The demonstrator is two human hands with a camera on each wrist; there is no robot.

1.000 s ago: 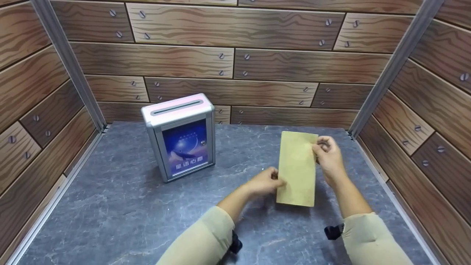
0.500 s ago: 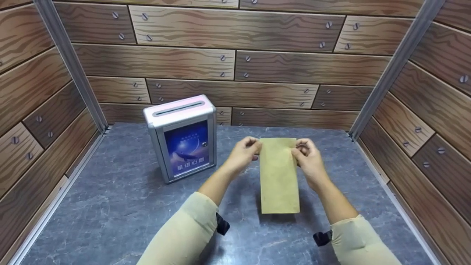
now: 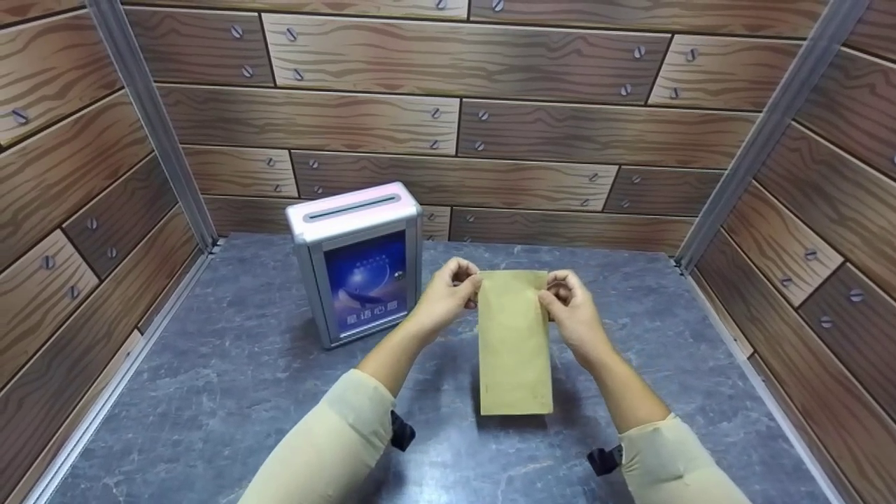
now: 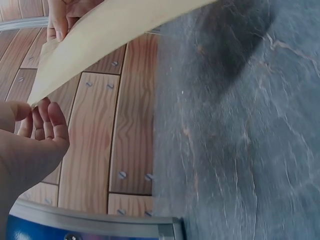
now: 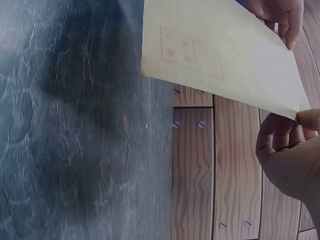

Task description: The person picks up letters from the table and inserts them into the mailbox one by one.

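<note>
A plain tan paper envelope (image 3: pixel 514 350) hangs lengthwise between my two hands, raised off the table with its shadow beneath. My left hand (image 3: pixel 444 294) pinches the upper left corner between thumb and fingers; the left wrist view shows that same left hand (image 4: pixel 37 140) at the corner. My right hand (image 3: pixel 572 315) pinches the upper right edge. In the right wrist view, the face of the envelope (image 5: pixel 225 55) turned away from the head camera bears faint red printed boxes, and my right hand (image 5: pixel 290 150) grips its corner.
A silver-framed box (image 3: pixel 357 266) with a slot in its top and a blue picture front stands left of the envelope, close behind my left hand. The dark marbled table (image 3: pixel 231 413) is enclosed by wood-patterned walls (image 3: pixel 448 126) with metal corner posts.
My left hand has gone from the envelope's lower left edge up to its top left corner. Both hands have carried the envelope leftward, and it has straightened.
</note>
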